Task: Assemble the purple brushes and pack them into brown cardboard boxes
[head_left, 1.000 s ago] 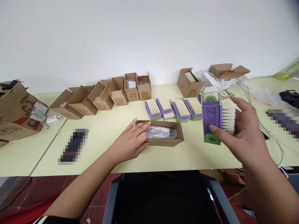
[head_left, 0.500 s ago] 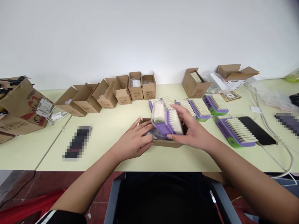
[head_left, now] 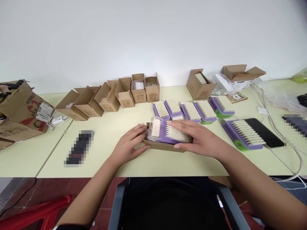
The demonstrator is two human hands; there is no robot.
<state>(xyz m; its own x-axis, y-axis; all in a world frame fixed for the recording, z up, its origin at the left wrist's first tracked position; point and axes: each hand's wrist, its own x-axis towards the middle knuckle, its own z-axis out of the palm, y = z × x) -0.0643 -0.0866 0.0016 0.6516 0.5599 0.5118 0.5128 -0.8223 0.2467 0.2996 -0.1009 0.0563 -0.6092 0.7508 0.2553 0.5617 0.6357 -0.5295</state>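
A purple bristled brush (head_left: 162, 130) with cream bristles and a clear cover at its left end lies nearly level in the mouth of a small open cardboard box (head_left: 165, 146). My right hand (head_left: 200, 137) is closed over the brush's right end, its fingers on top and thumb at the front. At the box's left end, my left hand (head_left: 131, 142) grips the cardboard, fingertips at the rim and thumb along the front. The brush hides most of the box's inside.
Several open cardboard boxes (head_left: 109, 101) line the wall. Behind my hands stand several similar purple brushes (head_left: 192, 111), with another brush (head_left: 242, 135) beside a dark tablet (head_left: 262, 132) on the right. A blurred dark object (head_left: 79, 147) lies left; white cables (head_left: 275, 127) run along the right.
The brush has gone from tilted above the box to nearly level in its mouth. My right hand moved down with it, and my left hand shifted left to the box's end.
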